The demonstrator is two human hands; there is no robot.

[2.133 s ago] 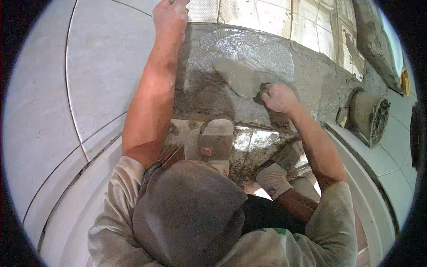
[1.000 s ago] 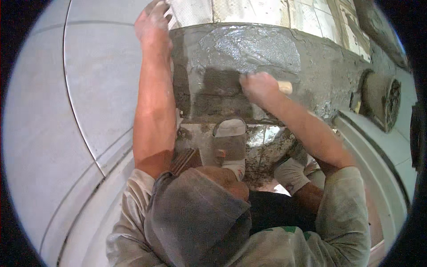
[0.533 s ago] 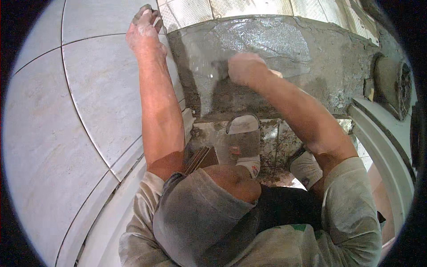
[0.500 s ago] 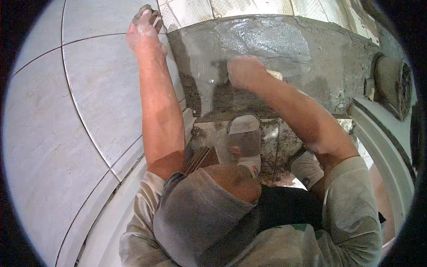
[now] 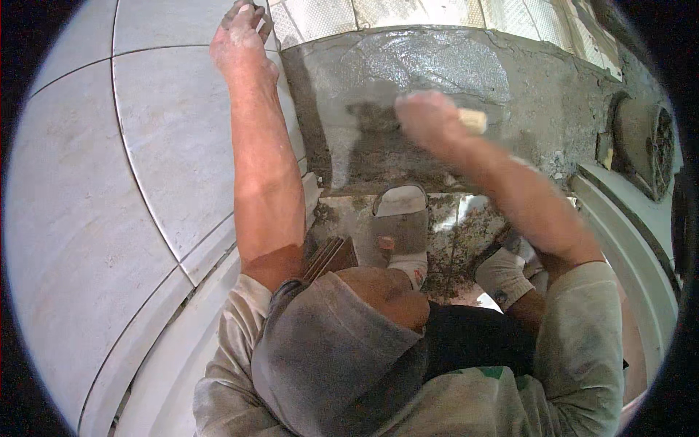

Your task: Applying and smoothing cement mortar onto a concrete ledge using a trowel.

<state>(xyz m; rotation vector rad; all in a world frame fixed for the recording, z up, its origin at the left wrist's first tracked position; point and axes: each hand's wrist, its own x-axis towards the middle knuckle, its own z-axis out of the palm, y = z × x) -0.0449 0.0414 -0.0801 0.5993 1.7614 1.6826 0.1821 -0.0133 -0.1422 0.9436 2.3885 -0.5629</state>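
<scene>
My right hand (image 5: 429,120) is closed round the pale wooden handle (image 5: 472,121) of a tool whose blurred dark working end lies over the grey mortar band (image 5: 531,116). A glossy wet patch shows in the mortar's upper middle. My left hand (image 5: 242,40), dusted grey, rests at the edge of the large pale tiles (image 5: 160,146), up at the top left, its fingers bent and slightly apart. Along the band's far side runs a row of whitish tiles with a textured face (image 5: 408,11).
A grey, mortar-coated bucket-like container (image 5: 641,146) lies at the right beside a curved pale ledge (image 5: 619,240). Below the band are my sandalled, socked feet (image 5: 399,226) on dirty tiles and a stack of thin brown pieces (image 5: 328,258) left of them.
My right hand has swept left across the mortar, then moved slightly back to the right. My left hand has shifted left in the picture and stays at the tile edge.
</scene>
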